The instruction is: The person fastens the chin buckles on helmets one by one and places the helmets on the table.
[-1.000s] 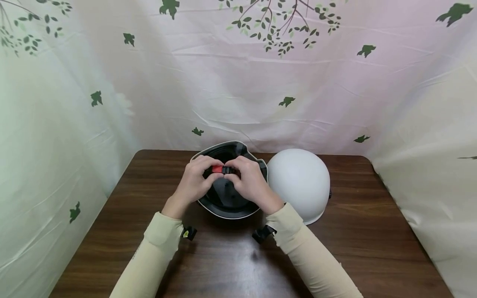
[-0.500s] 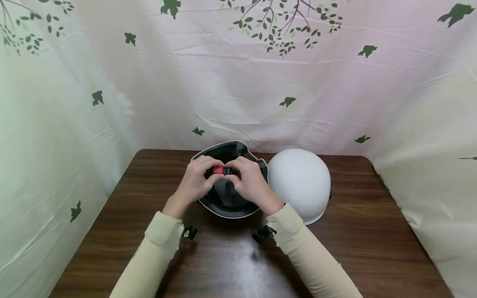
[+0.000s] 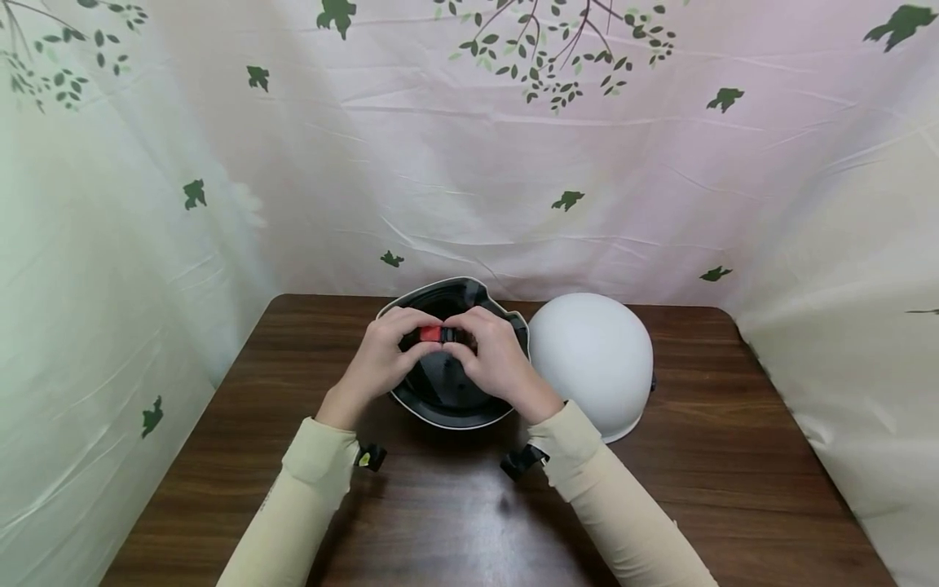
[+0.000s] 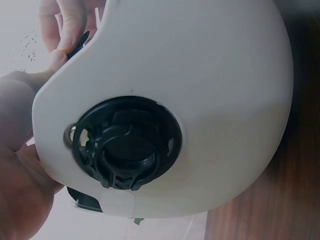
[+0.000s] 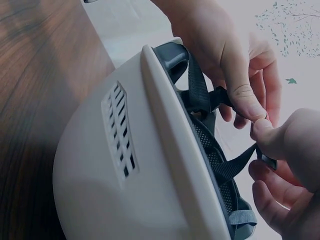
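A white helmet (image 4: 225, 100) rests upside down on the table, its black inside (image 3: 447, 395) facing up. Above the opening, my left hand (image 3: 381, 350) pinches the red part of a chin strap buckle (image 3: 430, 334) between thumb and fingers. My right hand (image 3: 495, 350) pinches the black part (image 3: 449, 334) on the other side. Both thumbs and fingertips meet at the buckle; whether it is latched cannot be told. Dark straps (image 5: 235, 165) run from the helmet's rim up to the hands in the right wrist view. A round black fitting (image 4: 127, 142) sits on the helmet's shell.
A second white helmet (image 3: 590, 363), dome up, stands against the first one's right side. Both are near the back edge of the brown wooden table (image 3: 469, 522). A pale curtain (image 3: 469, 163) with leaf and bird prints hangs behind and at both sides.
Both hands keep their pinch on the buckle at nearly the same spot. The right forearm has shifted very slightly to the right; the helmets stay put.
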A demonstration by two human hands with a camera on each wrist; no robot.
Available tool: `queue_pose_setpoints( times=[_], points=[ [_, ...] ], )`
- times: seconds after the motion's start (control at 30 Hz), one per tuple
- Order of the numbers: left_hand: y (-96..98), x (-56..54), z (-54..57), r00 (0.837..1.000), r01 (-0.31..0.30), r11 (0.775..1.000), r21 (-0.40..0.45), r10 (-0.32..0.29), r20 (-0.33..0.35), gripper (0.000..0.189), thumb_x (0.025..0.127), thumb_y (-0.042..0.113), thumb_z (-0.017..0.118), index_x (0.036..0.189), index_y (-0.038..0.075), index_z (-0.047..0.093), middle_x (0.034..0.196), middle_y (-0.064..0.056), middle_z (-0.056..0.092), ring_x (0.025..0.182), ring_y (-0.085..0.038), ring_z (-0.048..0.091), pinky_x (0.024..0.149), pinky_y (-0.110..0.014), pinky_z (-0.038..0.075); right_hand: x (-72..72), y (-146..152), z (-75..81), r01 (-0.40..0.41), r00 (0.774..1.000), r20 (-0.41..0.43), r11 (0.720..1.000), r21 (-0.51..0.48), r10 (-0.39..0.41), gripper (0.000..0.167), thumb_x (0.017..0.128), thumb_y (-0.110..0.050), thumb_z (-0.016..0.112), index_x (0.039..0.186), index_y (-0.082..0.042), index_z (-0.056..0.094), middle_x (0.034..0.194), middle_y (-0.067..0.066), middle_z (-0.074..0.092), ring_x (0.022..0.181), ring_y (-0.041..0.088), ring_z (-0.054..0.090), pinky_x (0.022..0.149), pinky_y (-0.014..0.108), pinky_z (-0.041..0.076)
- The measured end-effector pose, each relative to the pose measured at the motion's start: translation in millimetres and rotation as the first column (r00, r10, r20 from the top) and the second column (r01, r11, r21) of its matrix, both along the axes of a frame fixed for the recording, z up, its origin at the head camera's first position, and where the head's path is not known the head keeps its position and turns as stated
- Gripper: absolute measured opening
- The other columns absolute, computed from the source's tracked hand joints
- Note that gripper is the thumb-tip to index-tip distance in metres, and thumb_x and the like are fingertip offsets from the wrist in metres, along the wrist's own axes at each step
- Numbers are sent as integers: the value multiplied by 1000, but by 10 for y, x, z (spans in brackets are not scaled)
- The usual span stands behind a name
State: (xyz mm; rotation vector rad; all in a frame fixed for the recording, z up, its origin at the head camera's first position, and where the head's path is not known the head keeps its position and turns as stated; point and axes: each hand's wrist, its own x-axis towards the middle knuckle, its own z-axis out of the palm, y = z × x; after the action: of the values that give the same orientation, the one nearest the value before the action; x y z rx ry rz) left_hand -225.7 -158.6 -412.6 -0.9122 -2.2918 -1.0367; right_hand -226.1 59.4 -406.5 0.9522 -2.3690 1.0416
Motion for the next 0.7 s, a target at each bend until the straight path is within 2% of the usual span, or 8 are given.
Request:
queue_pose_setpoints(
  times=[0.3, 0.53, 0.7],
  points=[
    [-34, 3, 2, 1000, 4, 1000, 23, -3, -16, 34, 81, 3, 89, 114, 5, 77, 115, -9, 75, 108, -26, 66, 95, -44, 56, 7, 34, 28, 3, 1000, -3, 1000, -7, -3, 27, 95, -6, 78, 121, -2, 75, 108, 11, 73, 79, 16, 64, 69, 30, 56],
    [-14, -7, -7, 997, 23, 997, 68, -18, -79, 32, 81, 0, 89, 111, 1, 79, 112, -10, 77, 105, -27, 70, 95, -42, 56, 4, 51, 38, 51, 999, -11, 998, -21, -51, 22, 93, -8, 80, 114, -3, 77, 103, 10, 75, 84, 18, 70, 72, 33, 60],
    [-6, -3, 1, 995, 30, 996, 80, -22, -102, 36, 81, 0, 89, 115, 0, 78, 111, -11, 78, 102, -26, 71, 90, -40, 59, 4, 55, 40, 51, 998, -21, 998, -27, -52, 20, 93, -10, 82, 111, -4, 78, 99, 8, 75, 83, 16, 70, 73, 32, 60]
  ],
)
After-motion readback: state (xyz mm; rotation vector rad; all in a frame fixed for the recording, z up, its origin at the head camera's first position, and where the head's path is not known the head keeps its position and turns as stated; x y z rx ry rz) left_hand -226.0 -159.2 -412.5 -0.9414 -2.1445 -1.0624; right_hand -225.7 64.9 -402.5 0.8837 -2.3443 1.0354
